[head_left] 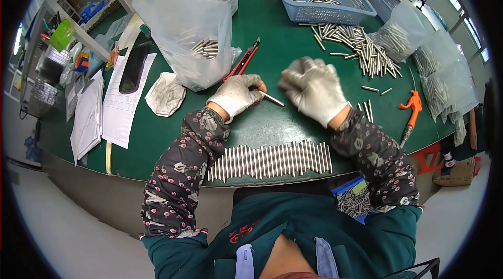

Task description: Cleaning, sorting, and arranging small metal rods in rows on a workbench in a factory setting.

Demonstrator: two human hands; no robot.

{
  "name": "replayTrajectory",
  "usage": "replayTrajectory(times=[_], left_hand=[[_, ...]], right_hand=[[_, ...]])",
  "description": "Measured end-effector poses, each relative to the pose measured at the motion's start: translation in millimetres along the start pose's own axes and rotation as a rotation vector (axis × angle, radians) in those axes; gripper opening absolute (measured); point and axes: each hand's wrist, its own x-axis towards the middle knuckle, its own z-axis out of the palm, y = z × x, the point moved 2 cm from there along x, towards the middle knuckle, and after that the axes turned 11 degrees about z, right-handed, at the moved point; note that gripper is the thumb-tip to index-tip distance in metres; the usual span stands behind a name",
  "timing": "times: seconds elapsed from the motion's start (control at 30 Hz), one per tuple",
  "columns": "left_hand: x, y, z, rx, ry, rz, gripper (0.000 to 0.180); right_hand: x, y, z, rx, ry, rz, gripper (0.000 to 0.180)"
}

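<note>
My left hand [237,95], in a whitish glove, is closed on one end of a metal pin [272,100] that points to the right. My gloved right hand [316,90] is just right of it above the green table, its fingers smeared by motion; whether it holds anything cannot be made out. Below both hands, many upright pins lie side by side in a row [270,161] along the near edge. A few loose pins [370,111] lie beside my right wrist. Farther off to the right is a jumbled pile of pins [369,51].
Translucent bags of pins [191,64] stand at the upper left, beside a red-handled cutting tool [244,60]. A blue basket [322,14] sits at the back. An orange air gun [413,107] and more bags [440,90] are right. Papers [126,111], a phone [134,69] and a white cloth [165,94] are left.
</note>
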Motion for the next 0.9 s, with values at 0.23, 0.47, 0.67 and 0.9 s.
replayTrajectory(times=[0.23,0.47,0.67,0.9], left_hand=[[-0.2,-4.3,-0.4,0.053,-0.028,0.014,0.013],[-0.3,-6.1,0.5,0.02,-0.019,-0.014,0.012],[-0.5,-11.0,0.2,0.01,0.01,0.046,0.012],[0.8,-10.9,2.1,-0.048,-0.014,0.02,0.011]], right_hand=[[-2.3,5.0,3.5,-0.149,-0.046,0.104,0.028],[-0.3,13.3,0.3,-0.162,-0.041,0.137,0.033],[-0.2,1.1,1.3,0.061,-0.041,-0.051,0.031],[-9.3,-6.4,5.0,-0.031,-0.116,0.017,0.049]])
